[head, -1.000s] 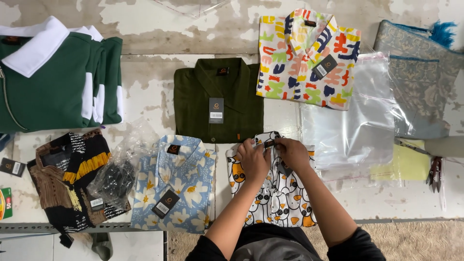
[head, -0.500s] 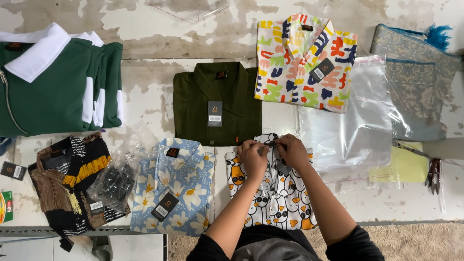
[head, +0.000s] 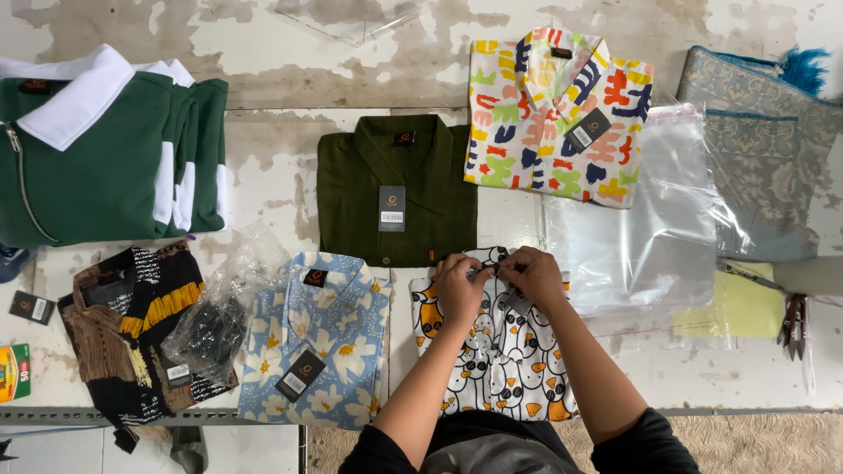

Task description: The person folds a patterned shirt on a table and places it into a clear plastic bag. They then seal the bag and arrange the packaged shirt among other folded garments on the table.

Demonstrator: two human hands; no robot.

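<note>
The left hand [head: 458,288] and right hand [head: 529,274] meet, fingers pinched on the collar of a white cartoon-print shirt [head: 499,360] lying flat at the table's [head: 272,189] near edge. A dark green shirt [head: 395,189] lies just beyond, a blue floral shirt [head: 316,351] beside it to the left, and clear plastic bags [head: 637,228] to the right. Bare table shows only in narrow strips between them.
</note>
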